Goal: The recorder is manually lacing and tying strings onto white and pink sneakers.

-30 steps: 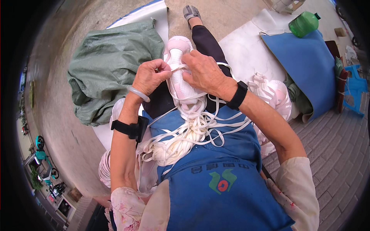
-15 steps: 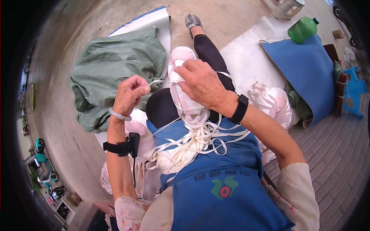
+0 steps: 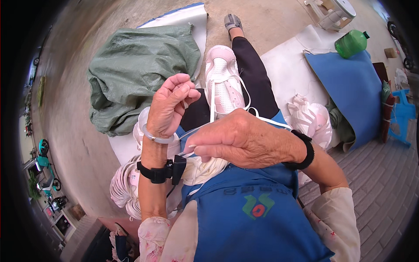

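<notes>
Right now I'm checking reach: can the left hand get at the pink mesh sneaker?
Likely yes: the left hand is just left of the pink mesh sneaker, with only a white lace between; the right hand sits lower.

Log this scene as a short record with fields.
Left hand: raised left of the shoe, fingers curled; grip unclear
Right hand: above the lap, pinching a white lace tip
Shoe: pink and white, lace strands across it
Lace bundle: on blue apron, partly hidden
Far right: green bottle, blue mat
</notes>
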